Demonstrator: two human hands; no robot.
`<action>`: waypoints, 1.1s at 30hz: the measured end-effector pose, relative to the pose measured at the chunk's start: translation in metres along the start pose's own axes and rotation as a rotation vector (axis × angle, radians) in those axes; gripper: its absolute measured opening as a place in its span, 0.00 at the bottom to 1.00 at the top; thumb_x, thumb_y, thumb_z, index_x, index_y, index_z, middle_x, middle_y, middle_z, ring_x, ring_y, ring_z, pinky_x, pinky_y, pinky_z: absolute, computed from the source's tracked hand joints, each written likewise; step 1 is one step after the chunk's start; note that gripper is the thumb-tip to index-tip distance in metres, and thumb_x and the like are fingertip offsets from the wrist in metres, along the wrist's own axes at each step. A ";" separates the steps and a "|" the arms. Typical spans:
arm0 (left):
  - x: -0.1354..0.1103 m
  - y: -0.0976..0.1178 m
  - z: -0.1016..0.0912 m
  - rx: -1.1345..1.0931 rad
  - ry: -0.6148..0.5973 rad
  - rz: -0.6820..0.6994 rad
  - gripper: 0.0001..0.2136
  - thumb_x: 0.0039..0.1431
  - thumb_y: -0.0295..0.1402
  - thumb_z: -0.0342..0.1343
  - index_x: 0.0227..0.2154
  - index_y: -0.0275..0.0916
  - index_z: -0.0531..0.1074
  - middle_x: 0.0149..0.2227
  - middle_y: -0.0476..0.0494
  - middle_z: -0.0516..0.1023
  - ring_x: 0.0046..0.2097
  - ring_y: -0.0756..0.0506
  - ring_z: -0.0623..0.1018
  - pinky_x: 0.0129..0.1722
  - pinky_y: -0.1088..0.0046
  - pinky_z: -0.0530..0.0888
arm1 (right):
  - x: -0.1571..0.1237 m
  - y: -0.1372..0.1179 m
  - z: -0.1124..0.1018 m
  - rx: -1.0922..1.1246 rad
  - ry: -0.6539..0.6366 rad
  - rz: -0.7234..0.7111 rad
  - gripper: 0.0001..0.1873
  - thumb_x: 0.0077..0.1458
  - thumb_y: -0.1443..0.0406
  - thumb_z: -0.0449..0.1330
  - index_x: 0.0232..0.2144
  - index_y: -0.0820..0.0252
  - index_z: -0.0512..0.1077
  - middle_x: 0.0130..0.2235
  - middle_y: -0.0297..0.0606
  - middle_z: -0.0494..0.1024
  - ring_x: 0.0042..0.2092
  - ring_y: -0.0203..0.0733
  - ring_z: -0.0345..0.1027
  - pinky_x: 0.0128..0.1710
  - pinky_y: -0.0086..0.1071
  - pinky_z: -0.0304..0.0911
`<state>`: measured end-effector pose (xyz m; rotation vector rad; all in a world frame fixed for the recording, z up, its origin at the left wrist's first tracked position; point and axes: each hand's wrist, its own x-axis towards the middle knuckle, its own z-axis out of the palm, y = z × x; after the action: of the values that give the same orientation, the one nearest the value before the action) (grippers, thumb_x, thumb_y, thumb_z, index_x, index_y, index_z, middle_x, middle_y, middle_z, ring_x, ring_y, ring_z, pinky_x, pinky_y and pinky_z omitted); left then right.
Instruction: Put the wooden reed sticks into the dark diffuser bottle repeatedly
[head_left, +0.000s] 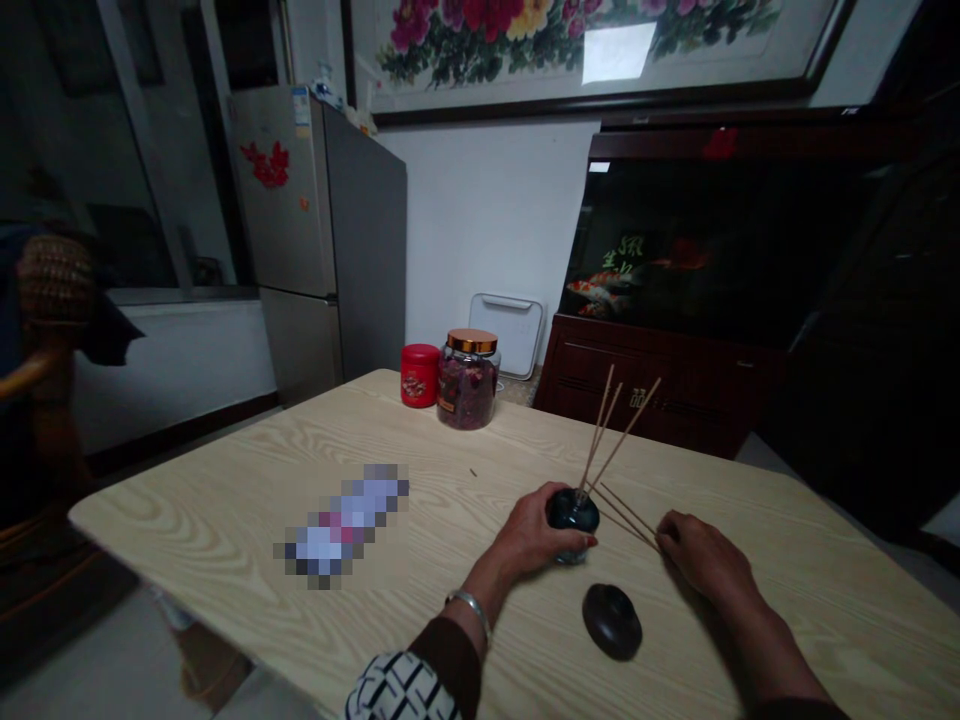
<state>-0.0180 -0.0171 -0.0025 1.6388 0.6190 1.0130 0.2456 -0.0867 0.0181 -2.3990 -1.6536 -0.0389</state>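
Observation:
My left hand (pixel 529 535) is closed around the side of a small, round, dark glossy jar (pixel 574 510) that stands on the table. Several thin brown sticks (pixel 615 440) rise from the jar's mouth, leaning up and to the right. To the right of the jar, my right hand (pixel 701 555) has its fingers pinched on the near ends of a few more thin sticks (pixel 630 517), whose far ends reach toward the jar. A dark brown rounded lid-like piece (pixel 613 620) lies on the table in front of the jar, between my forearms.
On the light wood-grain table (pixel 225 480), a pixelated flat item (pixel 345 525) lies to the left. A red canister (pixel 420 375) and a copper-lidded jar (pixel 469 385) stand at the far edge. A small dark fragment (pixel 473 472) lies mid-table. Beyond are a fridge (pixel 285 220) and a fish tank (pixel 675 240).

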 end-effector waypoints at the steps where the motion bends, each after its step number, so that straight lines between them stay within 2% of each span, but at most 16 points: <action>1: 0.000 0.000 0.000 -0.002 0.000 0.001 0.31 0.39 0.40 0.74 0.49 0.38 0.74 0.41 0.42 0.78 0.45 0.40 0.77 0.48 0.61 0.74 | 0.000 -0.001 0.000 -0.005 -0.002 -0.001 0.08 0.56 0.63 0.54 0.28 0.53 0.73 0.34 0.39 0.80 0.38 0.47 0.73 0.31 0.34 0.55; 7: 0.000 0.000 0.000 0.007 0.002 -0.005 0.31 0.38 0.40 0.74 0.49 0.38 0.74 0.41 0.41 0.78 0.45 0.39 0.77 0.47 0.62 0.74 | -0.002 -0.007 -0.009 0.001 0.008 -0.002 0.10 0.57 0.62 0.52 0.28 0.53 0.71 0.32 0.39 0.80 0.35 0.46 0.72 0.29 0.34 0.54; 10: 0.000 0.000 0.000 0.010 0.000 -0.003 0.31 0.38 0.39 0.74 0.49 0.39 0.75 0.41 0.41 0.78 0.45 0.39 0.77 0.47 0.62 0.74 | -0.001 -0.009 -0.025 0.157 0.098 -0.036 0.11 0.56 0.58 0.53 0.29 0.53 0.73 0.32 0.39 0.80 0.33 0.45 0.72 0.30 0.34 0.57; 12: 0.000 0.000 0.000 0.005 -0.001 0.001 0.31 0.38 0.39 0.74 0.49 0.39 0.75 0.42 0.41 0.79 0.45 0.39 0.77 0.47 0.62 0.74 | 0.001 -0.012 -0.037 0.385 0.242 -0.056 0.11 0.54 0.56 0.56 0.31 0.54 0.74 0.32 0.40 0.80 0.34 0.45 0.72 0.32 0.34 0.61; 15: 0.000 0.000 0.000 0.000 0.001 -0.001 0.31 0.39 0.39 0.74 0.48 0.39 0.75 0.41 0.41 0.79 0.45 0.40 0.77 0.46 0.62 0.74 | -0.002 -0.023 -0.054 0.885 0.437 0.012 0.16 0.49 0.54 0.62 0.37 0.57 0.75 0.35 0.41 0.80 0.34 0.43 0.72 0.30 0.32 0.64; 18: 0.001 -0.001 0.000 0.009 0.003 -0.007 0.31 0.38 0.39 0.74 0.48 0.39 0.75 0.41 0.41 0.79 0.44 0.39 0.77 0.46 0.61 0.74 | -0.010 -0.043 -0.067 1.402 0.479 0.057 0.20 0.41 0.55 0.70 0.37 0.58 0.77 0.35 0.38 0.78 0.31 0.37 0.70 0.23 0.25 0.62; 21: 0.001 -0.002 0.000 0.024 0.016 -0.010 0.32 0.37 0.40 0.74 0.49 0.38 0.74 0.42 0.40 0.78 0.45 0.39 0.77 0.47 0.61 0.74 | -0.018 -0.064 -0.074 1.650 0.478 0.026 0.18 0.37 0.59 0.74 0.33 0.59 0.78 0.34 0.37 0.77 0.31 0.33 0.69 0.22 0.21 0.62; 24: 0.001 -0.001 -0.001 0.033 0.008 -0.002 0.32 0.38 0.40 0.74 0.49 0.38 0.74 0.42 0.40 0.78 0.45 0.39 0.77 0.48 0.61 0.74 | -0.022 -0.080 -0.075 1.649 0.536 -0.024 0.16 0.40 0.60 0.74 0.32 0.59 0.78 0.34 0.37 0.78 0.31 0.33 0.70 0.22 0.21 0.65; 27: 0.000 0.002 -0.001 0.048 0.006 0.002 0.32 0.39 0.41 0.74 0.49 0.37 0.74 0.42 0.40 0.78 0.45 0.39 0.77 0.47 0.61 0.74 | -0.022 -0.088 -0.072 1.527 0.596 -0.080 0.15 0.45 0.59 0.72 0.34 0.59 0.77 0.34 0.38 0.79 0.32 0.35 0.72 0.24 0.24 0.66; 33: -0.001 0.005 0.000 0.050 0.013 -0.013 0.33 0.38 0.41 0.74 0.50 0.36 0.74 0.42 0.40 0.79 0.45 0.39 0.77 0.47 0.62 0.74 | -0.019 -0.095 -0.063 1.358 0.530 -0.185 0.14 0.50 0.58 0.69 0.37 0.59 0.76 0.35 0.38 0.79 0.33 0.38 0.73 0.27 0.28 0.67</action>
<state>-0.0191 -0.0193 0.0022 1.6711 0.6678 1.0066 0.1572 -0.0845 0.0934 -1.0714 -1.0330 0.2914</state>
